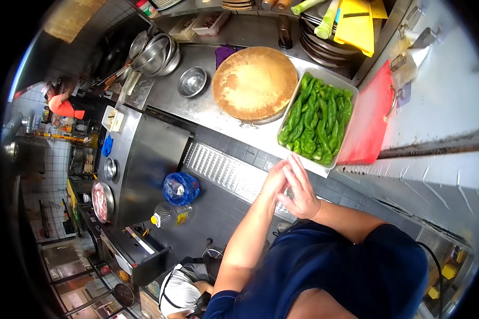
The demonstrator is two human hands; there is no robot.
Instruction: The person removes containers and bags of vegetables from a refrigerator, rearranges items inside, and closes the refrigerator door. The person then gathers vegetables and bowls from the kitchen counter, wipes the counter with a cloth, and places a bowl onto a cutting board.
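My left hand (275, 178) and my right hand (303, 192) meet in front of my body, palms touching each other. The right hand's fingers are stretched out and its thumb stands apart. Fingers of the left hand look extended too, partly covered by the right. I see nothing held in either hand. Just beyond my fingertips is a rectangular plastic tub (353, 114) full of long green peppers (319, 117). Left of the tub, a thick round wooden chopping block (255, 82) rests on the steel counter (197, 109).
A small metal bowl (192, 82) stands left of the block. At the back right are stacked plates (308, 45) and a yellow plastic piece (355, 26). On the floor are a blue-bagged bin (181, 188) and an oil jug (171, 215). Other people (181, 290) are nearby.
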